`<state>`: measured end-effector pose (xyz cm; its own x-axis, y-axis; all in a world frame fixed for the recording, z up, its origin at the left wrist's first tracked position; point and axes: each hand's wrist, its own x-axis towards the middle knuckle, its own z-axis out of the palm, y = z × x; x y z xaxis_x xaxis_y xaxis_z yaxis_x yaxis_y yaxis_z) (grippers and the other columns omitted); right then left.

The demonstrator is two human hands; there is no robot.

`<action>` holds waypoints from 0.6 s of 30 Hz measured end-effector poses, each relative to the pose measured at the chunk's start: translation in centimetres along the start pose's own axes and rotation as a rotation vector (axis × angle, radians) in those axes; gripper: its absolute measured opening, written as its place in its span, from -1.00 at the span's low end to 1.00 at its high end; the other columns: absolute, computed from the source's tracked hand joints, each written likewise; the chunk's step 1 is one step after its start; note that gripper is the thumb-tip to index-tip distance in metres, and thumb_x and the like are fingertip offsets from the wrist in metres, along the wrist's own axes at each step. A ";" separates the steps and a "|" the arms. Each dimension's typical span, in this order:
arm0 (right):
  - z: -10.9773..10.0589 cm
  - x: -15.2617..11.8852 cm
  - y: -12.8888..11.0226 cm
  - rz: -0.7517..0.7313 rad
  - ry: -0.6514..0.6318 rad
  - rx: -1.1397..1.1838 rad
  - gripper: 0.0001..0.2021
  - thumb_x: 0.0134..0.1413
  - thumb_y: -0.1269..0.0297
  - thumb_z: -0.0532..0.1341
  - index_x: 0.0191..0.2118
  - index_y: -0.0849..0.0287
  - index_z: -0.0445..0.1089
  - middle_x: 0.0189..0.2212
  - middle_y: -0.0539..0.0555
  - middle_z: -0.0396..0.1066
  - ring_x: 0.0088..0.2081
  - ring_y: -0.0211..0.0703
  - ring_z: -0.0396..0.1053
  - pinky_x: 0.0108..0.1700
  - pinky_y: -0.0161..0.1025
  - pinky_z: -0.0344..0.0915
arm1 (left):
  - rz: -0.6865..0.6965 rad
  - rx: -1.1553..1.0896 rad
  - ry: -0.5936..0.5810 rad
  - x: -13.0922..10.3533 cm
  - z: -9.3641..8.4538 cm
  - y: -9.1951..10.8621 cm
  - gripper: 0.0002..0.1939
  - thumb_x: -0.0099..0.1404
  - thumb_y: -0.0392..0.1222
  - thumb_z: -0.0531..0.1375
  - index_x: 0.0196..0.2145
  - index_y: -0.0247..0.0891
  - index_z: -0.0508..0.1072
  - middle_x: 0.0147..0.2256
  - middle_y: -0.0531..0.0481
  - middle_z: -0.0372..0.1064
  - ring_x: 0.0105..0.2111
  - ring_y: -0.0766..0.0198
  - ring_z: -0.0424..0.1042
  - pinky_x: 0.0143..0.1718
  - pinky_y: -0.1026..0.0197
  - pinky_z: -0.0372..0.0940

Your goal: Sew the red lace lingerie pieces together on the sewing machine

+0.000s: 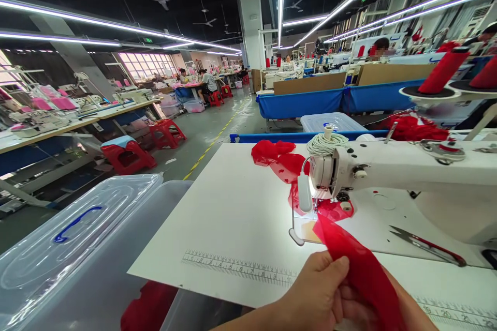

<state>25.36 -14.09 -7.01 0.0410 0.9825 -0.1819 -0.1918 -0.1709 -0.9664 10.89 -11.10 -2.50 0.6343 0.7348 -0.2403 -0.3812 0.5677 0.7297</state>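
Note:
My left hand [320, 289] pinches a strip of sheer red fabric [361, 256] between thumb and fingers, in front of the sewing machine [388, 165]. The strip runs from my hand up to the needle area, where more red fabric lies under the presser foot. Further red fabric [285, 160] lies bunched on the table behind the needle. My right hand [406, 300] is mostly hidden behind the strip; only its edge shows, and its fingers cannot be made out. Thread snips [429, 245] with a red and black handle lie on the machine bed to the right.
The white table [217, 201] has a printed ruler [236, 266] along its front. A lidded clear plastic bin [89, 227] stands at left, with red fabric [149, 305] below the table edge. Red thread cones [442, 75] stand at right. Red stools [128, 155] and other workers are farther off.

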 end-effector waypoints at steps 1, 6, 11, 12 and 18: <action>0.5 0.3 -0.6 0.099 -0.058 0.098 -0.57 0.09 -0.15 0.16 -0.26 0.09 0.57 -0.33 0.16 0.58 -0.24 0.13 0.55 -0.21 0.00 0.51 | 0.001 -0.024 -0.007 -0.1 0.3 0.3 -0.36 0.03 0.26 0.34 -0.21 -0.40 0.41 -0.40 -0.21 0.47 -0.35 0.02 0.53 -0.25 -0.02 0.40; 0.1 2.0 -4.2 0.300 -0.101 0.380 -0.57 -0.24 -0.13 0.39 -0.32 0.12 0.58 -0.30 0.15 0.58 -0.21 0.10 0.54 -0.10 -0.06 0.46 | 0.003 0.014 0.014 -0.5 0.0 1.3 -0.52 0.18 0.02 0.23 -0.05 -0.35 0.30 -0.27 -0.25 0.51 -0.41 0.09 0.56 -0.33 0.06 0.42; -3.6 3.2 -3.5 0.084 0.103 -0.047 -0.66 -0.09 -0.02 0.38 -0.24 0.08 0.50 -0.44 -0.02 0.54 -0.45 -0.17 0.46 -0.39 -0.33 0.40 | -0.177 0.236 0.028 -1.2 -2.5 -0.2 -0.53 0.28 -0.08 0.09 0.09 -0.30 0.20 -0.41 -0.09 0.49 -0.51 0.21 0.52 -0.41 0.19 0.36; -4.2 3.3 -2.6 0.016 0.113 -0.204 -0.65 -0.05 -0.07 0.34 -0.26 0.09 0.50 -0.47 -0.03 0.52 -0.48 -0.18 0.44 -0.44 -0.34 0.37 | -0.216 0.339 0.033 -1.5 -3.0 -0.2 -0.58 0.29 -0.08 0.07 0.05 -0.30 0.26 -0.47 -0.04 0.46 -0.53 0.23 0.49 -0.41 0.20 0.35; -5.1 2.8 1.0 -0.474 0.148 -0.878 -0.73 0.08 -0.01 0.23 -0.20 0.02 0.50 -0.26 0.01 0.58 -0.25 -0.11 0.53 -0.26 -0.36 0.44 | -0.263 0.971 0.068 -2.2 -3.1 3.1 -0.70 0.31 -0.02 0.06 -0.49 -0.24 0.29 -0.66 0.11 0.25 -0.66 0.32 0.27 -0.53 0.25 0.26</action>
<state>30.26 -11.86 -9.38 0.0584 0.9543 0.2930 0.6633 0.1823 -0.7258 6.22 -9.75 -1.69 0.5684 0.6664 -0.4825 0.4972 0.1890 0.8468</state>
